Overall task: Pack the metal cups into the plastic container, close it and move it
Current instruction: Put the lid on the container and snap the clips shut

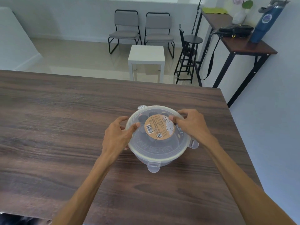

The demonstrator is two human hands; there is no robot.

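- Plastic container (155, 158), round and translucent, stands on the bench (65, 127) at centre frame; its lid (155, 150) lies on top, and dark metal cups (143, 118) show dimly through it.
- Left hand (116, 135): grip pinching the lid's left rim, thumb on top, fingers curled over the edge.
- Right hand (193, 123): grip likewise pinching the rim at upper right, thumb beside the round label (159, 127).
- Clip tabs at lower centre (153, 167), right (193, 143) and upper left (141, 108) stick outward, apparently unlatched.
- I judge the lid is being seated: I would press evenly round the rim, then fold down each tab in turn before lifting.
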